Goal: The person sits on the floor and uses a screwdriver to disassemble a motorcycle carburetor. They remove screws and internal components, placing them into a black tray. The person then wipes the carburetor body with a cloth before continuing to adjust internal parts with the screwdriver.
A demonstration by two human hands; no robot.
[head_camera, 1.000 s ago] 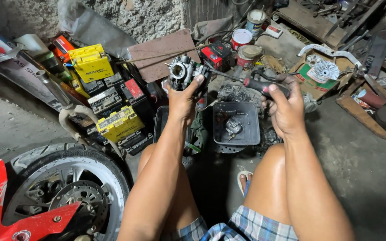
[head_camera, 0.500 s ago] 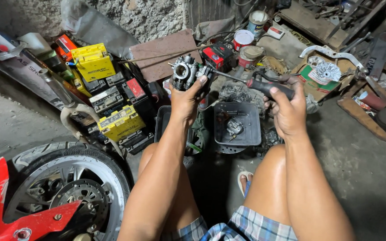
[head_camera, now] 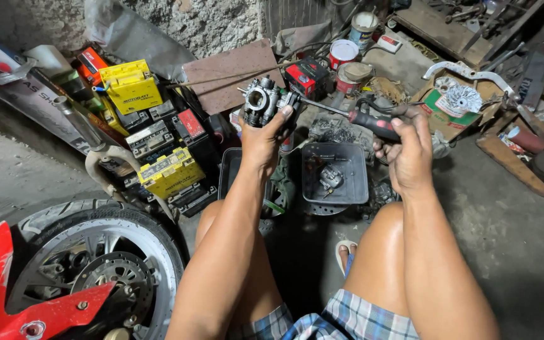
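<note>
Left hand (head_camera: 260,135) clamped on carburetor (head_camera: 266,99), held up above tray (head_camera: 335,171); right hand (head_camera: 407,148) fisted round screwdriver (head_camera: 373,123), tip now in against carb body (was short of it a second ago), so screw work looks underway

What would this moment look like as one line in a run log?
left hand: holds carburetor | right hand: grips screwdriver, tip at carburetor | below: grey tray with small parts

The left hand (head_camera: 260,141) grips a carburetor (head_camera: 266,101); the right hand (head_camera: 407,151) holds a screwdriver (head_camera: 373,121) against it.
</note>
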